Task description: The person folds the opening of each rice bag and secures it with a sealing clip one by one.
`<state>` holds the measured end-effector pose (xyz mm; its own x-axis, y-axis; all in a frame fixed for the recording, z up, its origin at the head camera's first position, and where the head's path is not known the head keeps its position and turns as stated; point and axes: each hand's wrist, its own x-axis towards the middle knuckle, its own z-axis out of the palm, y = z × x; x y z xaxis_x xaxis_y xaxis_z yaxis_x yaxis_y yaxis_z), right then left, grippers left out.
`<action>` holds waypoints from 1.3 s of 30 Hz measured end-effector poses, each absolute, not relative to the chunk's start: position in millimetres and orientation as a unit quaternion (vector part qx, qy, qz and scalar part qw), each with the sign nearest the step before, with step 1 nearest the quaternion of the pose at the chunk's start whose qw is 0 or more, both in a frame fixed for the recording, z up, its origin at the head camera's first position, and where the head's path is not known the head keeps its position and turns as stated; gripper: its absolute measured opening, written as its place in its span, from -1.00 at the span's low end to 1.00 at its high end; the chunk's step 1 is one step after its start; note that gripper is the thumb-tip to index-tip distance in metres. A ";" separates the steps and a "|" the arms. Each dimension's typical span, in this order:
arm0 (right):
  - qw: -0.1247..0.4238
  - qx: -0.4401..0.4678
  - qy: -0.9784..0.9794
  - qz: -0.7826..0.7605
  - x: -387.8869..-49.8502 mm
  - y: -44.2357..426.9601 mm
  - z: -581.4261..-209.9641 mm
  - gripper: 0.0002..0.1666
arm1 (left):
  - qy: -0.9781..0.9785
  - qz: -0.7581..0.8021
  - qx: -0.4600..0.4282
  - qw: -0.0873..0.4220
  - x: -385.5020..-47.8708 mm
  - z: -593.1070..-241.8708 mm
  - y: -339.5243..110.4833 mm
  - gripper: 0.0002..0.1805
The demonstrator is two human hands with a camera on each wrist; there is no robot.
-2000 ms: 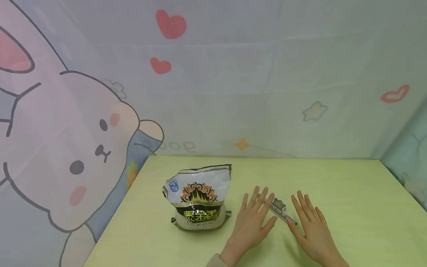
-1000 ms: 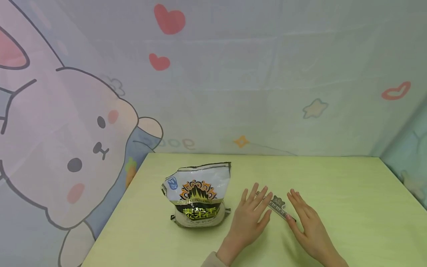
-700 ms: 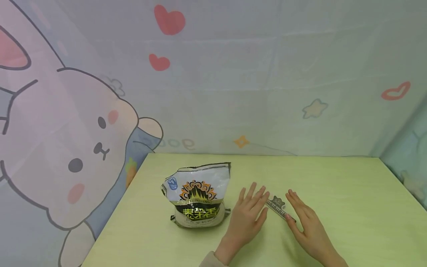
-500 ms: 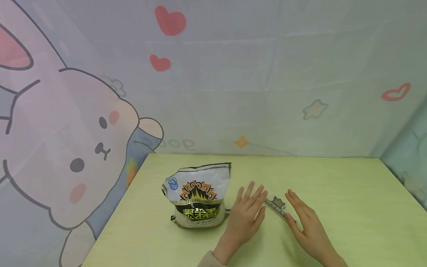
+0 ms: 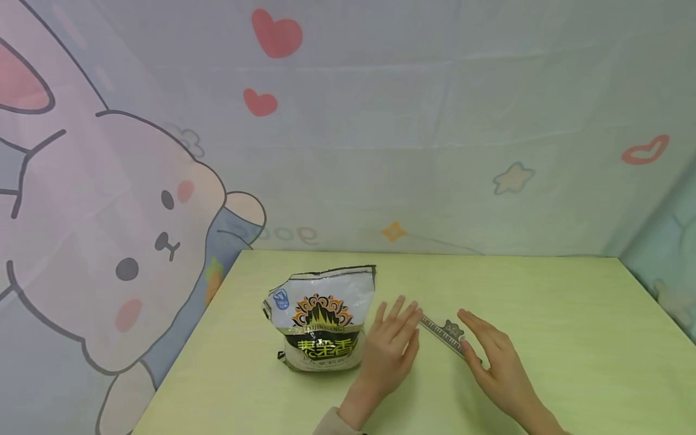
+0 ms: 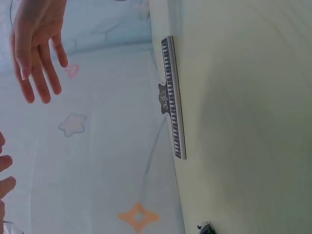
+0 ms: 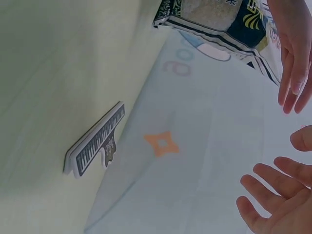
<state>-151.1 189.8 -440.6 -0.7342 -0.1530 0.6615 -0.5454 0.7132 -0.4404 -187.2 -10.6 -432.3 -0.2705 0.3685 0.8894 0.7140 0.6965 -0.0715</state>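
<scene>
A long flat clip with a piano-key pattern and a small dark bear-like tab (image 5: 443, 333) lies slantwise on the table. In the left wrist view the clip (image 6: 174, 105) shows whole; the right wrist view shows two layers on the clip (image 7: 95, 141). My left hand (image 5: 385, 350), fingers straight and spread, hovers between the clip and a white printed plastic bag (image 5: 323, 320). It covers the bag's lower right edge; I cannot tell whether they touch. My right hand (image 5: 500, 365) hovers just right of the clip, fingers extended, holding nothing. Its thumb overlaps the clip's near end.
The bag stands upright on the pale green table (image 5: 571, 314), its lower part full and its top creased. Behind the table hangs a cloth backdrop (image 5: 380, 151) printed with a rabbit, hearts and stars.
My left hand has slid left, off the clip's far end and toward the bag, so more of the clip shows. The right hand has shifted slightly left, fingers closer together. Clip and bag have stayed put.
</scene>
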 end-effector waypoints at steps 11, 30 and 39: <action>0.326 0.248 -0.850 0.331 -156.1 180.8 -435.9 -0.38 | -0.770 -0.213 -0.336 0.499 -186.4 -431.2 -23.2 -0.70; 0.343 0.290 -0.797 0.403 -163.9 158.7 -426.5 -0.47 | -0.737 -0.256 -0.344 0.523 -187.2 -429.6 -38.2 -0.73; 0.360 0.300 -0.782 0.411 -164.7 148.6 -423.3 -0.51 | -0.734 -0.252 -0.337 0.533 -187.8 -429.4 -45.4 -0.73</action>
<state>-164.7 148.6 -423.3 -0.5599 -0.1729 0.8103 -0.7656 0.4817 -0.4263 -187.8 -45.4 -429.4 -0.2036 0.2255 0.9527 0.7641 0.6450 0.0107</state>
